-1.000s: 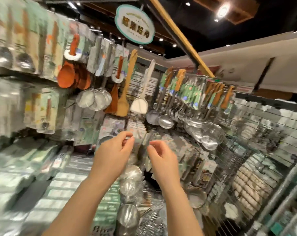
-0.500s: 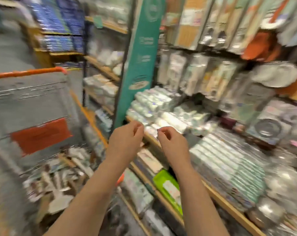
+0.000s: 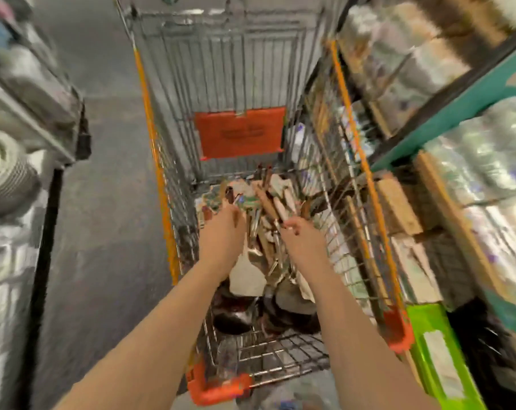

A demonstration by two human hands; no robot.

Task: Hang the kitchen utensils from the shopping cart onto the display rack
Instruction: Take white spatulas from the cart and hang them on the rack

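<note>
Utensils (image 3: 262, 247) lie heaped in the bottom of the shopping cart (image 3: 353, 137), wooden handles and card-backed packs jumbled together, with a pale spatula (image 3: 247, 272) at the end nearer me. My left hand (image 3: 222, 229) is down at the pile with its fingertips hidden among the handles, so I cannot tell whether it grasps anything. My right hand (image 3: 302, 232) has its fingers bent beside a brown wooden handle (image 3: 267, 202); the blur hides whether it grips. The orange placard (image 3: 240, 133) on the cart's far wall carries dark print, too smeared to read. Shelves (image 3: 458, 93) of wrapped goods stand just right of the cart.
</note>
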